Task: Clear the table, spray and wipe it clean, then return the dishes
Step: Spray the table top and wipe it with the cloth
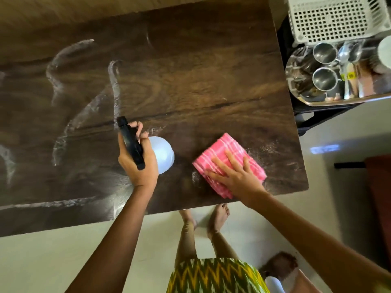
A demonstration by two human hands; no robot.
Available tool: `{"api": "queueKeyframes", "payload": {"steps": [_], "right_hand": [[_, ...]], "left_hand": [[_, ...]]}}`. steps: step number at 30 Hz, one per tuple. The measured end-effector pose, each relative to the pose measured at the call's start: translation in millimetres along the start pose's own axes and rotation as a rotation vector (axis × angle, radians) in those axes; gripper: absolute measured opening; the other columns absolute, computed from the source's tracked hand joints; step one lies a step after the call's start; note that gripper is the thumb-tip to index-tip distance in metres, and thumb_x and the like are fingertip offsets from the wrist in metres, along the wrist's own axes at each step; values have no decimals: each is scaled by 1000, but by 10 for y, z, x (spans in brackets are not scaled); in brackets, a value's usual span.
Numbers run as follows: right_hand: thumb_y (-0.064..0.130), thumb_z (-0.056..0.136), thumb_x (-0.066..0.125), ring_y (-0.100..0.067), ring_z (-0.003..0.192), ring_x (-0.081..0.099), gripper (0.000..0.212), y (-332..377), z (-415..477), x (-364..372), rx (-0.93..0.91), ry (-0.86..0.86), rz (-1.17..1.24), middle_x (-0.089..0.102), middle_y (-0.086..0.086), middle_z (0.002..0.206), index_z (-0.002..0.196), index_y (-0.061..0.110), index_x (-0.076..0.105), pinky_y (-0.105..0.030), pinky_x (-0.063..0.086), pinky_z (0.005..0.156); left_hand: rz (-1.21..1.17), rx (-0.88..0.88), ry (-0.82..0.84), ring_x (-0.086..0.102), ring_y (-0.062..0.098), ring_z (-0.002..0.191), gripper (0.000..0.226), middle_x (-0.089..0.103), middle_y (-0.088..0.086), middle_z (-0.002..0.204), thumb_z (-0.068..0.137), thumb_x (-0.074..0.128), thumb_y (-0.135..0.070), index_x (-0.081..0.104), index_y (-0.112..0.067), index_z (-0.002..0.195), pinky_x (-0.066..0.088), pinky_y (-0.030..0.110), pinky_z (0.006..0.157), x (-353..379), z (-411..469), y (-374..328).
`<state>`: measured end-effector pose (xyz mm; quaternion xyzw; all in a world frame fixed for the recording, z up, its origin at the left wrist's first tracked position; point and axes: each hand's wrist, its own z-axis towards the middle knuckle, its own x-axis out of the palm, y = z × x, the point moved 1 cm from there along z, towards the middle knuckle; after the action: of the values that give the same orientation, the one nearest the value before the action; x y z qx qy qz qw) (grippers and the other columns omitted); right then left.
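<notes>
On the near right part of the dark wooden table (pixel 190 81), head view: left hand (pixel 137 166) grips the black trigger head of a white spray bottle (pixel 164 154), fingers curled round it, nozzle pointing away from the person. Right hand (pixel 237 176) lies flat with fingers spread, pressing a folded pink cloth (pixel 228 153) against the tabletop near the right corner. The two hands are apart, bottle and cloth not touching. Whitish wet streaks (pixel 115 85) arc over the left half of the surface. Dishes are off the table: two steel cups (pixel 322 79) and spoons sit on a steel tray (pixel 330 101) beside the right edge, a white perforated basket (pixel 334 17) behind it.
</notes>
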<state>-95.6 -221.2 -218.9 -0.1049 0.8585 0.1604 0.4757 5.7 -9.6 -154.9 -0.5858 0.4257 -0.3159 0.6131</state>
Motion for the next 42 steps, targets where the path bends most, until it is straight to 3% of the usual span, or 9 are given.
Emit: {"api": "queueKeyframes", "payload": {"steps": [5, 9, 14, 19, 25, 32, 37, 40, 42], "right_hand": [[17, 88, 58, -41, 136, -25, 92, -629, 102, -178, 241, 73, -12, -27, -3, 152, 139, 39, -16, -69, 7, 108], [3, 84, 55, -43, 139, -19, 89, -658, 957, -695, 425, -39, 145, -18, -2, 156, 148, 37, 2, -70, 9, 106], [12, 90, 52, -46, 137, -20, 81, 140, 1035, -529, 134, -40, -3, -20, -6, 155, 148, 33, -2, -70, 5, 107], [10, 91, 51, -41, 138, -22, 82, -193, 305, -262, 111, 79, 14, -23, -1, 154, 146, 38, -2, -69, 3, 108], [1, 82, 57, -42, 139, -20, 93, -622, 1316, -901, 420, -4, 154, -19, -1, 156, 148, 38, 3, -70, 7, 106], [19, 92, 51, -44, 137, -22, 80, 219, 1218, -612, 64, -4, -17, -25, -5, 154, 147, 36, -6, -69, 4, 107], [11, 90, 55, -40, 136, -25, 88, -363, 314, -327, 125, 81, -17, -30, 0, 145, 137, 40, -13, -69, 5, 108], [4, 84, 57, -40, 140, -18, 90, -786, 641, -559, 310, 55, 27, -19, 1, 156, 146, 41, 2, -70, 12, 106], [-1, 80, 58, -40, 139, -19, 96, -783, 1025, -758, 409, 38, 120, -19, 1, 156, 146, 41, 3, -71, 10, 105]], "left_hand": [[-25, -2, 22, 62, 22, 103, 26, 61, 31, 110, 85, 49, 1, 54, -13, 106, 47, 48, 99, -101, 150, 58], [26, 2, 46, 64, 12, 105, 27, 63, 27, 113, 86, 51, -1, 54, -1, 112, 48, 51, 98, -134, 163, 140], [88, 17, 55, 64, 3, 95, 31, 64, 28, 109, 83, 52, -5, 53, 4, 113, 51, 31, 93, -141, 214, 179], [102, 52, 73, 66, 32, 96, 31, 66, 26, 98, 81, 49, -18, 54, -10, 111, 51, 50, 91, -153, 243, 218], [149, 60, 43, 65, 42, 89, 41, 66, 31, 90, 80, 46, -19, 54, 7, 111, 50, 56, 86, -118, 236, 263], [147, 34, 88, 61, 47, 85, 40, 60, 34, 84, 80, 47, -21, 52, 2, 112, 50, 57, 83, -143, 272, 341], [172, 59, 96, 67, 27, 87, 45, 68, 16, 85, 79, 46, -27, 56, 5, 110, 52, 30, 83, -150, 279, 285], [183, 136, 76, 61, -13, 86, 45, 61, -21, 89, 77, 45, -22, 62, 15, 97, 44, 8, 82, -105, 252, 255], [168, 140, 63, 59, -16, 85, 46, 59, -21, 88, 76, 45, -22, 62, 15, 97, 43, 5, 82, -113, 247, 278]]}}
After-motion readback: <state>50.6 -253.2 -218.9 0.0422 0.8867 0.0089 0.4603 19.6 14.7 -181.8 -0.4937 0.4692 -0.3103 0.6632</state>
